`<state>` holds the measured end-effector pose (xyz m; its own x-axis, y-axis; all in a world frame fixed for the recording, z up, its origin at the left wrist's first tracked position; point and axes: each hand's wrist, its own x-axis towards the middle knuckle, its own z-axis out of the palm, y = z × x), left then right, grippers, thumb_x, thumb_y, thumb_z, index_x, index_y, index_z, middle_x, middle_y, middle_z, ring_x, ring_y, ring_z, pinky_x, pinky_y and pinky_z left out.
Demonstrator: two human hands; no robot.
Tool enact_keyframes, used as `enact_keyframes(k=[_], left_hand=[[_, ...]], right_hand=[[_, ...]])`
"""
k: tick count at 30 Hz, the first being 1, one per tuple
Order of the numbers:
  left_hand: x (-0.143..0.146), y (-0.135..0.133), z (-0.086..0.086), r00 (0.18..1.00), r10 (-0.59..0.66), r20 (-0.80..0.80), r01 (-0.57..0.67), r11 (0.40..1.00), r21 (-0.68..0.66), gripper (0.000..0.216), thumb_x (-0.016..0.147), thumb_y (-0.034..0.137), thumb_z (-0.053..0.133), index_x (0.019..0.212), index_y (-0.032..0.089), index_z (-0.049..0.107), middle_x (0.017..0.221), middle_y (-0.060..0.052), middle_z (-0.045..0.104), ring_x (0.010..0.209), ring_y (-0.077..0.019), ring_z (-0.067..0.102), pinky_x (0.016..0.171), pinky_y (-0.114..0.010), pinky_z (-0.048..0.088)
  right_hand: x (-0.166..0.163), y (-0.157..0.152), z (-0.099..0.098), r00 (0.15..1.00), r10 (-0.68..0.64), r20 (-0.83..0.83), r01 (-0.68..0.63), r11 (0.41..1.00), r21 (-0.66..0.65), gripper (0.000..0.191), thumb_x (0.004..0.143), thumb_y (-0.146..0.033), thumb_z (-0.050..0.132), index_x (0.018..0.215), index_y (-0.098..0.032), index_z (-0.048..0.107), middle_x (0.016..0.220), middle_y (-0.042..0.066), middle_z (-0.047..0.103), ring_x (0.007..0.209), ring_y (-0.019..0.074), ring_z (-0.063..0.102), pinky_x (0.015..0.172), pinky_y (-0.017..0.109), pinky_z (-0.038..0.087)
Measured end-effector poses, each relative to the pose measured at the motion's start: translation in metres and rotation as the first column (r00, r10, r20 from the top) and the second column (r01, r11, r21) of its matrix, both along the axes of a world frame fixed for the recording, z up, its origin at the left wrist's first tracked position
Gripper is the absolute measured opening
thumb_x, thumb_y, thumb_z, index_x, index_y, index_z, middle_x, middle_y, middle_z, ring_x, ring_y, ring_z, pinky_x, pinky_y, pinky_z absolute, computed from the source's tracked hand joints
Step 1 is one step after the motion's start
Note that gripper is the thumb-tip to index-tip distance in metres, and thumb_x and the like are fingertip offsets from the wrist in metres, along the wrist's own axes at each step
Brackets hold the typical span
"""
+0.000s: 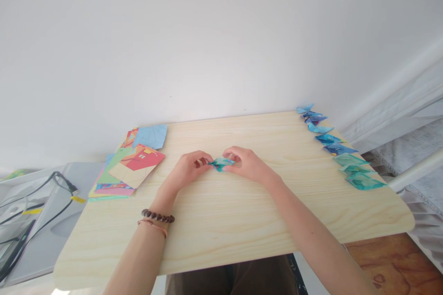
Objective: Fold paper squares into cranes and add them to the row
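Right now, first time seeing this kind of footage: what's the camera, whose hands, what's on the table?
There is one picture, from a camera worn on a person's head, looking forward and down, so the arms entering from the bottom are that person's own. No machine is involved. The left hand, with two bracelets on its wrist, and the right hand meet over a light wooden table and pinch a small teal folded paper piece between their fingertips. At the table's left lies a loose stack of colourful patterned paper sheets. Along the right edge runs a row of finished folded pieces in blue and teal. Left of the table, black cables rest on a grey surface.
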<state>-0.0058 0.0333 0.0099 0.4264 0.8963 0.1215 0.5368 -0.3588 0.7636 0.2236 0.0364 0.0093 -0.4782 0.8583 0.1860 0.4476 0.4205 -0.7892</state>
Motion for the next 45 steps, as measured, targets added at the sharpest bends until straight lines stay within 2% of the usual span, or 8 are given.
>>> enact_keyframes(k=[3,8,17,21,24,27,34,45], left_hand=[[0.001,0.001,-0.002,0.999,0.029,0.028,-0.03,0.999,0.032,0.017,0.078,0.033,0.059,0.085,0.018,0.064,0.082,-0.003,0.064,0.067,-0.0118,0.055,0.06,-0.021,0.046],[-0.002,0.003,-0.004,0.995,0.086,0.043,-0.086,0.996,-0.008,0.025,0.076,0.038,0.061,0.088,0.018,0.068,0.087,-0.004,0.068,0.069,-0.0136,0.06,0.06,-0.022,0.048],[-0.012,0.004,-0.002,0.988,0.099,0.12,-0.075,0.979,-0.192,0.035,0.074,0.041,0.063,0.1,0.018,0.07,0.092,-0.006,0.071,0.077,-0.0189,0.063,0.071,-0.028,0.05],[-0.009,0.003,0.002,0.989,0.06,0.137,-0.039,0.988,-0.148,0.034,0.078,0.04,0.058,0.103,0.019,0.068,0.098,-0.006,0.069,0.07,-0.0151,0.061,0.068,-0.027,0.051],[-0.006,0.003,0.002,0.986,0.06,0.157,-0.047,0.995,-0.089,0.03,0.079,0.039,0.057,0.096,0.019,0.07,0.104,-0.006,0.068,0.077,-0.0162,0.063,0.07,-0.026,0.052],[-0.006,0.004,0.001,0.986,0.085,0.145,-0.078,0.996,-0.053,0.03,0.077,0.041,0.058,0.09,0.018,0.071,0.1,-0.007,0.069,0.086,-0.0192,0.063,0.071,-0.026,0.052],[-0.007,0.004,-0.002,0.975,0.188,0.115,-0.187,0.982,-0.022,0.029,0.073,0.043,0.061,0.082,0.017,0.07,0.089,-0.005,0.071,0.075,-0.0165,0.064,0.069,-0.025,0.053],[-0.004,0.002,0.006,0.987,0.134,0.084,-0.137,0.99,0.024,0.024,0.077,0.039,0.058,0.08,0.018,0.07,0.087,-0.004,0.07,0.078,-0.017,0.063,0.069,-0.025,0.051]], right_hand=[[0.011,0.006,-0.003,0.997,0.031,-0.066,-0.038,0.994,-0.102,0.043,0.064,-0.032,0.072,0.103,-0.021,0.057,0.095,0.003,0.063,0.077,0.0124,0.055,0.074,0.027,0.046],[0.018,0.013,-0.009,0.994,0.018,-0.105,-0.03,0.993,-0.114,0.02,0.07,-0.034,0.068,0.084,-0.019,0.066,0.079,0.001,0.064,0.069,0.0119,0.054,0.067,0.025,0.045],[0.017,0.019,-0.019,0.975,-0.076,-0.21,0.057,0.994,-0.093,0.025,0.069,-0.038,0.068,0.086,-0.02,0.07,0.078,0.002,0.065,0.067,0.0128,0.057,0.064,0.026,0.046],[0.016,0.019,-0.02,0.965,-0.083,-0.247,0.07,0.996,-0.062,0.022,0.07,-0.037,0.067,0.084,-0.02,0.07,0.081,0.003,0.066,0.069,0.0133,0.058,0.066,0.027,0.047],[0.015,0.019,-0.019,0.964,-0.096,-0.249,0.079,0.994,-0.078,0.022,0.069,-0.038,0.068,0.082,-0.02,0.07,0.081,0.003,0.066,0.07,0.0137,0.059,0.065,0.027,0.047],[0.016,0.019,-0.018,0.965,-0.102,-0.24,0.081,0.992,-0.099,0.024,0.069,-0.039,0.068,0.083,-0.02,0.07,0.08,0.003,0.066,0.07,0.014,0.059,0.065,0.027,0.047],[0.022,0.02,-0.018,0.967,-0.151,-0.207,0.131,0.986,-0.105,0.023,0.067,-0.039,0.069,0.081,-0.02,0.07,0.081,0.003,0.067,0.072,0.0149,0.059,0.067,0.028,0.047],[0.014,0.019,-0.015,0.992,-0.121,-0.04,0.123,0.99,0.066,0.02,0.081,-0.034,0.053,0.077,-0.018,0.063,0.074,0.001,0.061,0.059,0.0096,0.046,0.058,0.023,0.037]])
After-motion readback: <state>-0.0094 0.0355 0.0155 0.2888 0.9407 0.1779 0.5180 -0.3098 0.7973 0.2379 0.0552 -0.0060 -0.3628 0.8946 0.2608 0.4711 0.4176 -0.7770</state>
